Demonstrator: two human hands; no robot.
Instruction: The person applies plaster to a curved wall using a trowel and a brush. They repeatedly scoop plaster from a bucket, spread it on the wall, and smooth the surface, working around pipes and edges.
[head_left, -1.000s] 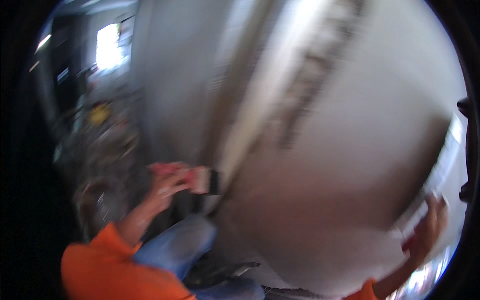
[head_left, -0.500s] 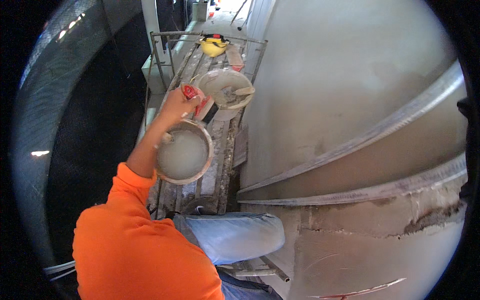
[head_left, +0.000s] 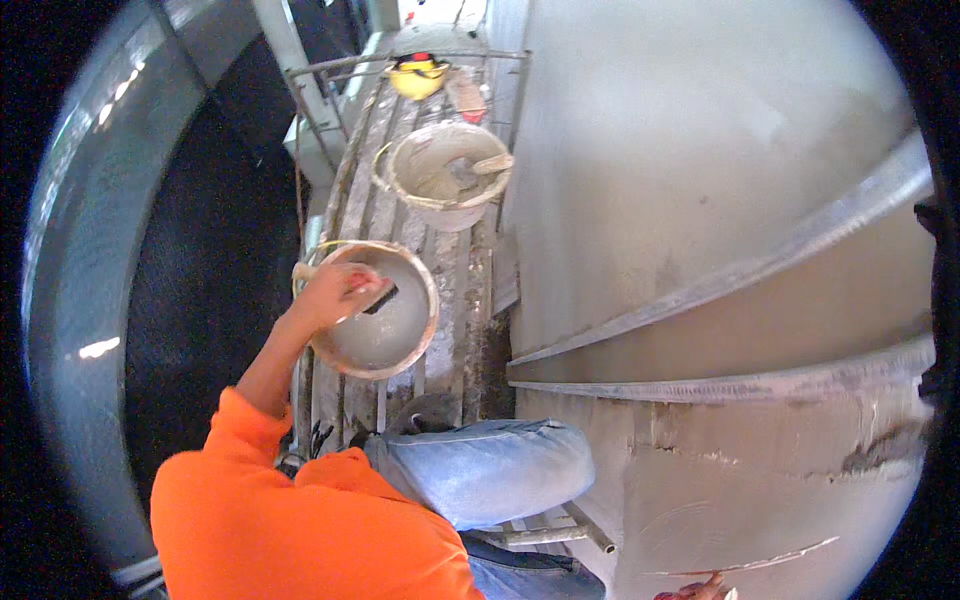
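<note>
Brush grasped, left fingers, inside bucket rim; room rightward; right fingers: grip unclear.

Up at the far end now, a yellow helmet is seen lying on the plank platform, its black-and-red fitting turned upward, just beside the guard rail by which that end is crossed; to the left, a pale column is spotted, leaning in the bent view, while the left side is filled by a dark screen; lower down, a metal tube is glimpsed, its open end exposed
</note>
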